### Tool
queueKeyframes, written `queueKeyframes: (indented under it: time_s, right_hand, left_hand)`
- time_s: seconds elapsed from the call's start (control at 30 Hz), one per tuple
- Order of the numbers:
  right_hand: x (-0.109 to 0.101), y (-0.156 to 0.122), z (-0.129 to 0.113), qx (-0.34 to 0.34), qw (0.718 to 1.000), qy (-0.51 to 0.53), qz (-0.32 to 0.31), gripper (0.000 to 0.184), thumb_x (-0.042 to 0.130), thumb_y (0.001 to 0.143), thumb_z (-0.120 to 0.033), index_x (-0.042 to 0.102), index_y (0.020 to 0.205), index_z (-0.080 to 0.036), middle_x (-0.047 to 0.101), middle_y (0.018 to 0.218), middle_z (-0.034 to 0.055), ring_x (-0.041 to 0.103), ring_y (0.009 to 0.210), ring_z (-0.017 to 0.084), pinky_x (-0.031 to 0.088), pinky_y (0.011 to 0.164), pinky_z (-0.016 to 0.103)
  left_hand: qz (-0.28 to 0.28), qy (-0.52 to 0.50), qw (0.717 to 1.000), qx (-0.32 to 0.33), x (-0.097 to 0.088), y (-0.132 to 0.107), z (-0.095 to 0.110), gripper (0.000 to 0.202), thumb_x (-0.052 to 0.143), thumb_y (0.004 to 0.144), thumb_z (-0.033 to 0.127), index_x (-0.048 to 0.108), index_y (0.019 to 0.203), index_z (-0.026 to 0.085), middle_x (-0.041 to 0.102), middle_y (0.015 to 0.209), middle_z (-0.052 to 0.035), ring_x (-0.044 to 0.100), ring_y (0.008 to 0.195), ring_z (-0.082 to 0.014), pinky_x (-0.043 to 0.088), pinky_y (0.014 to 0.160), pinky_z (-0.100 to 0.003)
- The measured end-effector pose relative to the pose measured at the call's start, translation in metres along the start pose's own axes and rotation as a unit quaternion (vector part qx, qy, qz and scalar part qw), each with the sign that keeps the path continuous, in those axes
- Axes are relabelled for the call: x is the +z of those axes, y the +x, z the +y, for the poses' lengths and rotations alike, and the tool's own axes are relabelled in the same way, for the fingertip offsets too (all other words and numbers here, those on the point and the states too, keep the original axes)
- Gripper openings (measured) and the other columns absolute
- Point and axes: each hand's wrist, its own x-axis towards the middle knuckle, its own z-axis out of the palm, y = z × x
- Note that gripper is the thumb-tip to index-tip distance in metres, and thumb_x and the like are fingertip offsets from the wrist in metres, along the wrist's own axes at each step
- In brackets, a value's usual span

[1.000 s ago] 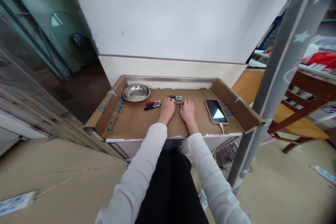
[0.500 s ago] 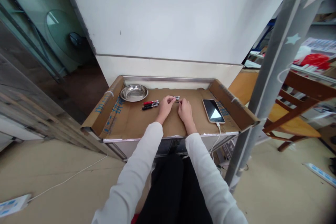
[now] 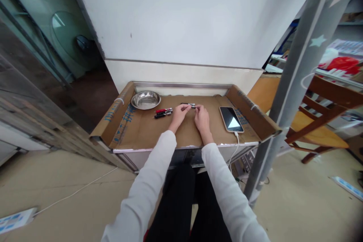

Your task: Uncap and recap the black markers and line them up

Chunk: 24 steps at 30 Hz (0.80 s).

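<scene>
My left hand [image 3: 179, 114] and my right hand [image 3: 200, 116] are side by side on a cardboard-lined table [image 3: 159, 132], fingers curled. Between their fingertips they pinch a small dark pen with a silver end [image 3: 191, 106]. Another dark pen lies just behind it, partly hidden by my fingers. To the left of my left hand lie a red pen and a black pen [image 3: 163, 112] together. A round steel dish [image 3: 145, 100] stands at the back left of the table.
A phone [image 3: 231, 118] with a lit screen lies at the right, its white cable hanging over the front edge. A grey post [image 3: 286, 94] stands close to the right. A wooden chair [image 3: 320, 128] is beyond it. A white wall backs the table.
My hands moved from lying flat on the cardboard to reaching further back and pinching the small pen between their fingertips. The view shifted slightly.
</scene>
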Motion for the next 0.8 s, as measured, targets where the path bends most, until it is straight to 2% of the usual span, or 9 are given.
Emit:
queueKeyframes:
  time_s: [0.37,0.8]
  right_hand:
    - [0.001,0.001,0.002,0.025,0.999,0.008,0.022,0.025,0.030,0.094,-0.022,0.052,0.102,-0.014,0.063,0.095,0.0121,0.056,0.083,0.021,0.038,0.075,0.030]
    - [0.001,0.000,0.001,0.005,1.000,-0.011,0.003,0.027,0.029,0.094,-0.020,0.052,0.104,-0.013,0.063,0.094,0.0125,0.055,0.083,0.020,0.038,0.075,0.030]
  left_hand:
    - [0.023,-0.023,0.999,-0.001,-0.002,-0.003,0.009,0.023,0.063,0.077,0.032,0.067,0.087,0.013,0.070,0.084,-0.0075,0.063,0.075,-0.0147,0.051,0.076,-0.030]
    - [0.006,0.016,0.999,0.032,0.001,-0.008,0.013,0.019,0.062,0.079,0.031,0.066,0.085,0.013,0.071,0.086,-0.0074,0.064,0.080,-0.0159,0.050,0.077,-0.030]
